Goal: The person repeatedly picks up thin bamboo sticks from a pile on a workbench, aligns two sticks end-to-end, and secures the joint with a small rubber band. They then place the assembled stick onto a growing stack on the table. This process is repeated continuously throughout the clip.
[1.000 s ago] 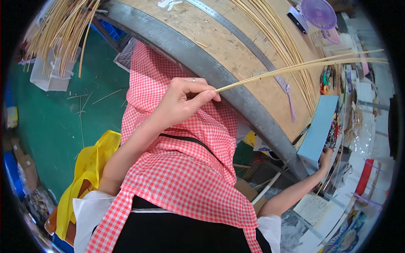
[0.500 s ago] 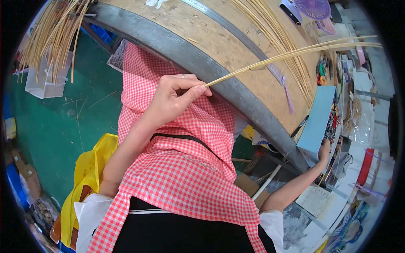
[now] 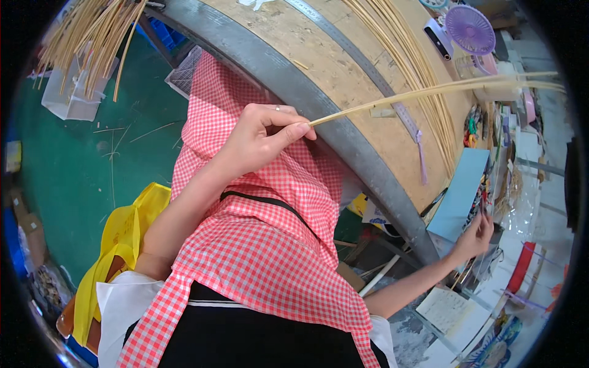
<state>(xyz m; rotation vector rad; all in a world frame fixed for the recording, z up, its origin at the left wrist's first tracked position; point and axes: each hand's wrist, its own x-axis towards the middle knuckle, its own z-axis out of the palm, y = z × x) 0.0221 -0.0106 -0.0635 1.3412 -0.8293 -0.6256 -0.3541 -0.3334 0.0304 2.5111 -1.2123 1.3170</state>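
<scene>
My left hand (image 3: 264,138) is closed in a pinch above my lap, its thumb and fingertips on the ends of a few thin bamboo strips (image 3: 392,99). From there the strips stretch to the right over the workbench, their far ends fanned slightly apart and blurred. Off to the right, my right hand (image 3: 475,238) is at the open side of a light-blue box (image 3: 461,191) that holds many small dark and red pieces. Its fingers are pinched together, and a small dark piece shows at their tips, too small to name.
On the wooden workbench (image 3: 307,46) lie a metal ruler (image 3: 346,52) with a purple ribbon and a row of long bamboo strips (image 3: 423,92). A purple fan (image 3: 470,30) stands at the far right. More sticks (image 3: 101,37) hang over a white bin (image 3: 80,101) at left.
My right hand has come up out of the blue box, with its fingers now pinched at the box's side. The left hand still holds the strips; the whole view has shifted slightly.
</scene>
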